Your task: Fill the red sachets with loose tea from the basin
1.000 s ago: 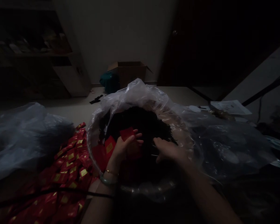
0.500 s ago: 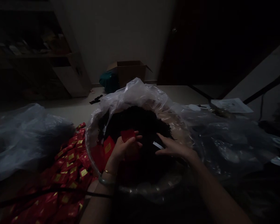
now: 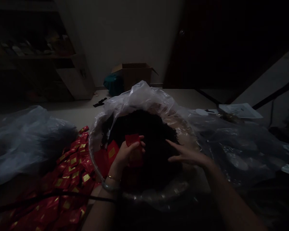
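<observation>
My left hand (image 3: 126, 153) is closed around a red packet (image 3: 133, 139), held upright over a round basket (image 3: 93, 157) lined with clear plastic. Dark loose material (image 3: 142, 122), which looks like dry tea leaves, fills the basket. Above its right side hovers my right hand (image 3: 183, 154), thumb and forefinger spread, with nothing visible between them. More red packets (image 3: 112, 152) lie inside the basket, beside my left wrist. The lower part of the basket is very dark and hard to make out.
A heap of red packets with gold labels (image 3: 73, 160) lies left of the basket, beside a clear plastic bag (image 3: 31, 138). Another plastic sheet or bag (image 3: 238, 150) spreads on the right. Farther back are a cardboard box (image 3: 137, 75) and a teal bag (image 3: 113, 84).
My right hand has moved right and its fingers have spread. A thin pale strip seen beside it half a second ago is no longer visible. My left hand keeps the red packet, nearly still.
</observation>
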A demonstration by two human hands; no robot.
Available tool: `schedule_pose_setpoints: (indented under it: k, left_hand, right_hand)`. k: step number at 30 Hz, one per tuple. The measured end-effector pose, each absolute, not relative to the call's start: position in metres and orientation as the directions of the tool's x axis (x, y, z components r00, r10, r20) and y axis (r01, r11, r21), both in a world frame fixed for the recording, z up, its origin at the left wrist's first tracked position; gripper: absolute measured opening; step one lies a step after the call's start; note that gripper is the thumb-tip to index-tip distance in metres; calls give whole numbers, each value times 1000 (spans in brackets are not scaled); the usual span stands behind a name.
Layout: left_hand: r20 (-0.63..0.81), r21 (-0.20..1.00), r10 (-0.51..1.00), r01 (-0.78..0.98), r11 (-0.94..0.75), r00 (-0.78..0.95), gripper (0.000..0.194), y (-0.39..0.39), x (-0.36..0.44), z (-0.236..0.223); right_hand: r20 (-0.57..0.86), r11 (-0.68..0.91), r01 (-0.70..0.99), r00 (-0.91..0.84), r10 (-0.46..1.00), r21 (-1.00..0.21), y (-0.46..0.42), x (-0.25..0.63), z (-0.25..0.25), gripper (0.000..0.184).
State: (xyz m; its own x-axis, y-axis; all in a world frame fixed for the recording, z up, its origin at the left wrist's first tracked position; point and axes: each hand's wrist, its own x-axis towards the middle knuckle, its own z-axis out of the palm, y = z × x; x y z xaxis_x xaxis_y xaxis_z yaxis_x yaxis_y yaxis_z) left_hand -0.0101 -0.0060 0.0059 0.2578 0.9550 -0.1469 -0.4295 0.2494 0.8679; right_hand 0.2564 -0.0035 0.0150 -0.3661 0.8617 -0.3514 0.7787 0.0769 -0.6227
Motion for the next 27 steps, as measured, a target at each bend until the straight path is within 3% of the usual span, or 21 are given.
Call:
schedule_pose_setpoints:
  k: [3,6,14,22,27]
  left_hand:
    - [-138,885,930,-380,270,340,42,-9,-8,3]
    - [-140,905,894,-312,290,425,42,-11,-7,0]
    - [-232,948,824,-69,310,517,33,-24,-3,5]
    - [-153,960,870,-138,243,469,21,-27,4,6]
    - [-181,955,794,-89,283,581,24,-24,-1,7]
  right_hand:
    - [-136,135,697,-319,938,-704,1,247,27,63]
    - [7,216,710,-284,959,-670,0,226,40,52]
    - [39,406,650,-501,864,-642,-18,178,68,39]
    - [128,403,610,-442,888,-682,-14,161,57,19]
    - [151,390,610,-406,901,-690,-9,165,56,18]
